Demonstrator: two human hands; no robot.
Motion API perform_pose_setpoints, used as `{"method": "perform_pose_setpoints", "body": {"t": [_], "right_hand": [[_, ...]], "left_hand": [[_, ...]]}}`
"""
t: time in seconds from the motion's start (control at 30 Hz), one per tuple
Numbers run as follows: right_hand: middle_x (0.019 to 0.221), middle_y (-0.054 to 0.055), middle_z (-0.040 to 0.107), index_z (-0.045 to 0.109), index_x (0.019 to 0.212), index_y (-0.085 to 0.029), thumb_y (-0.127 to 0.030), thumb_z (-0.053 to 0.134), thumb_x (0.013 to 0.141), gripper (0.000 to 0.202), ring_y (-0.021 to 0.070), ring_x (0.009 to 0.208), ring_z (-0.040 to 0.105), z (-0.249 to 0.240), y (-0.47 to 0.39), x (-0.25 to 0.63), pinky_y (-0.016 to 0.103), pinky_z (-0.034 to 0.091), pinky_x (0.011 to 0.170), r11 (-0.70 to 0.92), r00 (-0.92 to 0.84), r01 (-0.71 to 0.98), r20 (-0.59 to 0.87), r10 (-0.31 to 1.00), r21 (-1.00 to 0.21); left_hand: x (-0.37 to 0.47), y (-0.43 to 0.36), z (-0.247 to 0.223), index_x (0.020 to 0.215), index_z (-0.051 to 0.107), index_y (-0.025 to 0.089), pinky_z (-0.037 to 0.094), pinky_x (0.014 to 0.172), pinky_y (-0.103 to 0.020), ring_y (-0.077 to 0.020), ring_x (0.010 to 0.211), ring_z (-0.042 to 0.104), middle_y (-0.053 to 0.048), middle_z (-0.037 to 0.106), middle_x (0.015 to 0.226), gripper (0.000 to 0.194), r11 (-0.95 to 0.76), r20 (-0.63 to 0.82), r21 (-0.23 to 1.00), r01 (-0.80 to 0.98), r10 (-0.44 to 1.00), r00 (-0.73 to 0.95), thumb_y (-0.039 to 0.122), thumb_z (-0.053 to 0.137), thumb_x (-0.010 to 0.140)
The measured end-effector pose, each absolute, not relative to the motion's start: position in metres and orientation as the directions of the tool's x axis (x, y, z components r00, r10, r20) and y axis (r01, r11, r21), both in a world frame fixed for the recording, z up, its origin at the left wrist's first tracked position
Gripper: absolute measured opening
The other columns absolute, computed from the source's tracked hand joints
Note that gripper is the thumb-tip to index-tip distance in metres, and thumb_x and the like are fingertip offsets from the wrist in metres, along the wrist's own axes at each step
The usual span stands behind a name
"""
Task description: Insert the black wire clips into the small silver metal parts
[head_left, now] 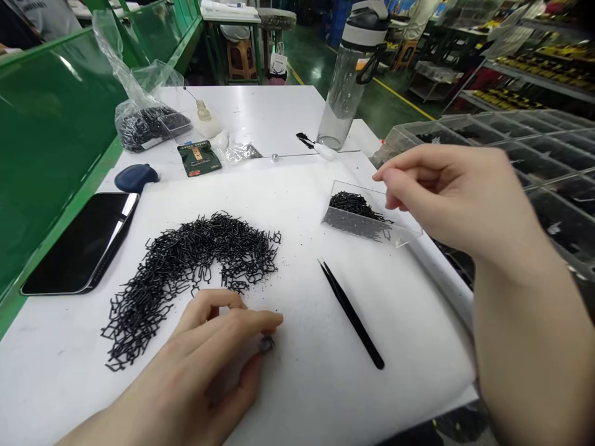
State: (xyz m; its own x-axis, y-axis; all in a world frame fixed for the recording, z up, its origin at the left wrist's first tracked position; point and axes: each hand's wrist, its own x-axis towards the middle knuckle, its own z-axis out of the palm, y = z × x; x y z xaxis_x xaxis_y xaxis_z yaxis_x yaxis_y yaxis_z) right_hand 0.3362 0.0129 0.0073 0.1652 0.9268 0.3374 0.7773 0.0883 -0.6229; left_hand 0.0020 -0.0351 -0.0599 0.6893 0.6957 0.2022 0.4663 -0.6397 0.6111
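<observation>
My left hand (218, 353) rests low over the white mat (307, 347) with curled fingers. A small dark piece (266, 344), too blurred to name, shows between its thumb and fingertips. Just beyond lies a curved pile of short bent black wire pieces (186, 254). My right hand (446, 198) hangs above the right side of the mat, thumb and index finger pinched together; whatever they hold, if anything, cannot be made out. Beside it, a clear plastic tray (357, 226) contains more black wire pieces (353, 203). Black tweezers (353, 316) lie between my hands, untouched.
A phone (83, 241) and a dark blue case (136, 178) lie left. Behind are a bag of black parts (149, 124), a green packet (199, 158) and a tall clear bottle (344, 87). Compartment trays (534, 145) border the right, a green partition (51, 111) the left.
</observation>
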Motion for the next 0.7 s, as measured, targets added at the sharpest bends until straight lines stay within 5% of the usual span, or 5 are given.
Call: {"method": "perform_pose_setpoints", "body": {"t": [0.07, 0.17, 0.27, 0.47, 0.7], "right_hand": [[0.064, -0.001, 0.071, 0.075, 0.088, -0.026, -0.037, 0.070, 0.097, 0.014, 0.0162, 0.055, 0.060, 0.013, 0.006, 0.335, 0.032, 0.039, 0.051, 0.098, 0.098, 0.759, 0.262, 0.960, -0.644], [0.056, -0.008, 0.068, 0.066, 0.092, -0.029, -0.050, 0.071, 0.096, 0.022, 0.0145, 0.047, 0.057, 0.008, -0.007, 0.323, 0.029, 0.040, 0.048, 0.146, -0.265, 0.739, -0.084, 0.961, -0.658], [0.056, -0.011, 0.063, 0.056, 0.094, -0.028, -0.039, 0.075, 0.094, 0.022, 0.0130, 0.049, 0.056, -0.008, -0.017, 0.305, 0.028, 0.038, 0.050, 0.230, -0.422, 0.800, -0.247, 0.872, -0.554], [0.055, -0.009, 0.054, 0.054, 0.106, -0.029, -0.037, 0.070, 0.096, 0.021, 0.0160, 0.044, 0.048, -0.032, -0.022, 0.302, 0.033, 0.026, 0.047, 0.290, -0.401, 0.842, -0.169, 0.900, -0.455], [0.063, -0.005, 0.055, 0.066, 0.094, -0.034, -0.031, 0.072, 0.094, 0.006, 0.0157, 0.051, 0.052, -0.027, -0.006, 0.307, 0.031, 0.039, 0.045, 0.277, -0.484, 0.631, -0.088, 0.871, -0.725]], "left_hand": [[0.002, -0.034, -0.059, 0.134, 0.060, 0.031, 0.051, 0.088, -0.036, -0.0241, 0.102, 0.061, -0.002, 0.074, 0.100, 0.039, -0.651, 0.215, 0.604, 0.460, 0.689, 0.692, 0.009, 0.049, 0.103], [0.003, -0.033, -0.057, 0.127, 0.065, 0.031, 0.052, 0.091, -0.034, -0.0212, 0.099, 0.059, 0.001, 0.074, 0.101, 0.036, -0.660, 0.242, 0.616, 0.431, 0.679, 0.694, 0.007, 0.057, 0.102], [0.004, -0.033, -0.054, 0.124, 0.067, 0.030, 0.053, 0.091, -0.032, -0.0196, 0.097, 0.059, 0.002, 0.076, 0.103, 0.036, -0.645, 0.248, 0.642, 0.414, 0.686, 0.684, 0.006, 0.062, 0.099], [0.007, -0.034, -0.051, 0.122, 0.072, 0.025, 0.056, 0.088, -0.036, -0.0213, 0.095, 0.062, -0.003, 0.078, 0.102, 0.034, -0.614, 0.253, 0.690, 0.384, 0.700, 0.668, 0.004, 0.066, 0.096], [0.013, -0.030, -0.042, 0.113, 0.078, 0.021, 0.059, 0.089, -0.033, -0.0173, 0.084, 0.067, -0.002, 0.080, 0.093, 0.038, -0.696, 0.327, 0.624, 0.354, 0.645, 0.691, -0.004, 0.067, 0.087]]}}
